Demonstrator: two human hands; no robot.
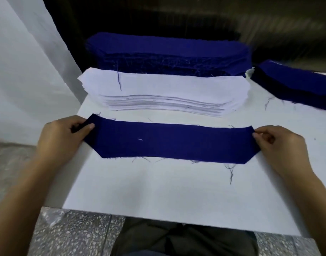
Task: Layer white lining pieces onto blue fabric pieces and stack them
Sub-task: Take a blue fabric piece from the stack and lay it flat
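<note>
A single long blue fabric piece point(169, 143) with angled ends lies flat across the white table point(158, 196). My left hand point(64, 137) pinches its left end, thumb on top. At the opposite end my right hand point(280, 145) pinches the tip. Behind the piece stands a thick stack of white lining pieces point(164, 91). Further back is a tall stack of blue fabric pieces point(167, 52).
Another pile of blue pieces point(297, 84) lies at the back right of the table. Loose threads are scattered on the tabletop. A white wall panel point(25, 71) stands at the left. Speckled floor point(75, 235) and my dark-clothed lap show below the table's near edge.
</note>
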